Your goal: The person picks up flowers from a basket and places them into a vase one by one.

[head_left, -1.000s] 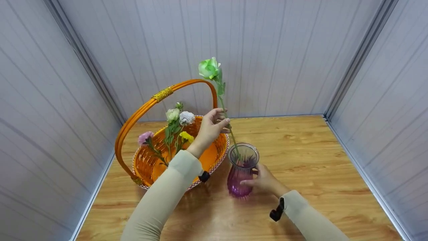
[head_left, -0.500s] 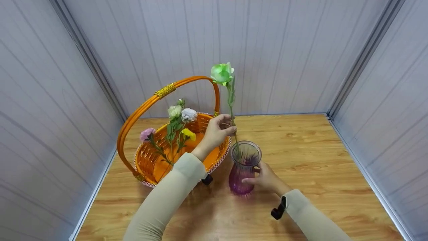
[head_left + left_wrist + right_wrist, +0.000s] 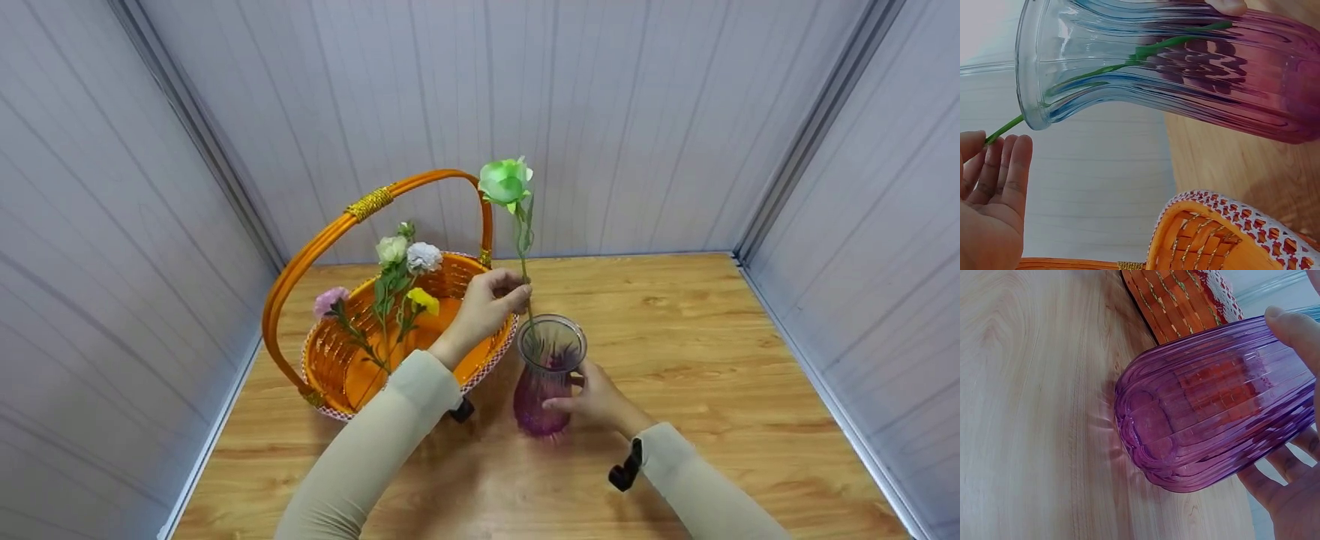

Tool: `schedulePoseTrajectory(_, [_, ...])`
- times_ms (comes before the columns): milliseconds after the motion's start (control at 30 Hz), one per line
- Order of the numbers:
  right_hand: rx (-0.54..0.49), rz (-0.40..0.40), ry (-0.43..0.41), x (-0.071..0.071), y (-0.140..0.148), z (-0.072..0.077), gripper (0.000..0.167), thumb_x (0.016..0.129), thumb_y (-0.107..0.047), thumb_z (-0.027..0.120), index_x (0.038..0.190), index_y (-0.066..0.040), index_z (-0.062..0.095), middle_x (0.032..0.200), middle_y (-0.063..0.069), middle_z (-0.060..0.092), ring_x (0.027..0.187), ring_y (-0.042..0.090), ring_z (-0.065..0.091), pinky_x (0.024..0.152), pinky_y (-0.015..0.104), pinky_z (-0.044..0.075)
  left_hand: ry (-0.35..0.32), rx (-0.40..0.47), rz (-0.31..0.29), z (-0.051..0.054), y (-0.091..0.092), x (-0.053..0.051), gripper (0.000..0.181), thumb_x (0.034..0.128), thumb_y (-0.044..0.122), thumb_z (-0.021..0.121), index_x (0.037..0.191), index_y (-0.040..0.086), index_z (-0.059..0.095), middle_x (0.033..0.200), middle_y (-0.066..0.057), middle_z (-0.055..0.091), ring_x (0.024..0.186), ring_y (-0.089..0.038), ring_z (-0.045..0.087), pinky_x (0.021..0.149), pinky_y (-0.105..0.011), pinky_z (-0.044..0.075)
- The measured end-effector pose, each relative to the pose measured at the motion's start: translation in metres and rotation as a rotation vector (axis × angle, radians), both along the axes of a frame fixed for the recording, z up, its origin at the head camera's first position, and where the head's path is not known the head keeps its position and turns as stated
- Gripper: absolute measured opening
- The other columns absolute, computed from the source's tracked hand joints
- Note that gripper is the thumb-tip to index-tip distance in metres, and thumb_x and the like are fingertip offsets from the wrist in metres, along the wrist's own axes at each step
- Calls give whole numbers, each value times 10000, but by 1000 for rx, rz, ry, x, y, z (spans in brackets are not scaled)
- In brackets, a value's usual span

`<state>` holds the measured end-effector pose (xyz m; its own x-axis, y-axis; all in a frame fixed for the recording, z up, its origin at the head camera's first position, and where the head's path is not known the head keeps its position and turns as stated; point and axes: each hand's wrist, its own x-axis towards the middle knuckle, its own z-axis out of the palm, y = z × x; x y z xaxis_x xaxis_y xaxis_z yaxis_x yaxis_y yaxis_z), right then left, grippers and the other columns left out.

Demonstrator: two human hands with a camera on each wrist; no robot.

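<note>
You pinch the stem (image 3: 1168, 44) of the green flower (image 3: 506, 182) between the thumb and forefinger of your left hand (image 3: 486, 304); in the left wrist view the other fingers extend, held off the stem. Your right hand (image 3: 600, 401) grips the vase (image 3: 544, 405) from the side, thumb along the near face and fingers round the far side, clamped on the glass.

Change noted: over the last second the bloom has dropped and your left hand has shifted toward the vase mouth. Between the two latest head views the bloom is clearly lower, while the vase and your right hand hold their place. In my judgement this means the flower is seating deeper and the vase is adequately steadied.

Position of the flower: its stem passes over the rim on the basket side and slants down inside; the bloom stands above the mouth. The lower end shows within the pink part of the vase, apparently short of the base. The vase appears upright on the table (image 3: 675, 360).

Just beside the vase stands the orange basket (image 3: 491, 365), containing a pink flower (image 3: 328, 301), a cream flower (image 3: 391, 250), a white flower (image 3: 424, 257) and a yellow flower (image 3: 424, 301).
</note>
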<state>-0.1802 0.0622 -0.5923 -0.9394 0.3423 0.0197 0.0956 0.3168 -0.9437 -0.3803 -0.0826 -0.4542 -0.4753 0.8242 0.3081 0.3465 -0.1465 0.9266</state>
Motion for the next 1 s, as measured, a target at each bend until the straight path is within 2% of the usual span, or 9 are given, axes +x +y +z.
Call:
schedulePoseTrajectory(100, [8,7,24,0,0,-1,941,844,-174,959,1612,-71,425,1602,223,527,1499,491,479,1195,676,449,16,-5,-9,-1,-1,1,176,1095,99,649,1129,-43,747,997,-200,764,876,-307,754,805,-336,674])
schedulePoseTrajectory(233, [24,16,53,0,0,-2,919,844,-151,955,1591,-27,435,1569,237,549,1486,486,483,1200,675,445,40,-27,-9,-2,0,2,181,1093,107,657,1151,-40,746,1024,-198,763,868,-200,727,819,-348,671])
schedulePoseTrajectory(333, [35,15,59,0,0,-2,923,842,-149,956,1592,-18,434,1567,238,551,1482,482,487,1198,669,450,43,-35,-15,-5,0,2,192,1089,98,662,1178,-57,731,1040,-197,753,856,-129,690,870,-487,669])
schedulePoseTrajectory(400, [31,14,56,0,0,-2,925,843,-152,956,1595,-23,433,1573,235,548,1486,479,486,1201,668,448,39,-42,-24,-5,0,2,191,1091,105,659,1178,-49,732,1044,-191,746,875,-175,695,902,-578,647])
schedulePoseTrajectory(467, [35,11,55,0,1,-2,923,841,-149,957,1593,-21,438,1573,238,549,1488,482,484,1202,669,445,41,-53,-34,-6,-1,2,197,1096,122,655,1174,-38,740,1049,-192,745,913,-274,711,926,-636,624])
schedulePoseTrajectory(567, [37,14,53,0,1,-2,925,844,-148,954,1599,-26,434,1580,236,545,1492,484,480,1205,675,440,63,-86,-41,-6,-1,3,215,1104,164,651,1177,-4,762,1067,-170,754,998,-384,712,936,-589,635])
schedulePoseTrajectory(633, [35,14,49,0,1,-1,935,845,-156,955,1606,-33,427,1587,231,540,1494,482,479,1206,674,438,87,-108,-41,-6,-1,3,232,1106,190,651,1184,8,772,1083,-155,763,1013,-365,715,931,-518,647])
schedulePoseTrajectory(800, [2,6,24,0,0,-1,965,837,-198,967,1622,-77,419,1609,207,524,1496,478,479,1202,683,436,139,-147,-47,-10,-1,2,230,1101,230,663,1182,54,787,1111,-104,775,998,-185,687,929,-349,615])
schedulePoseTrajectory(1000, [3,6,26,0,-1,0,986,832,-203,971,1630,-85,404,1613,205,520,1490,481,487,1198,676,444,154,-185,-55,-11,-3,1,251,1060,271,732,1199,71,793,1110,-73,778,988,-175,678,899,-324,594])
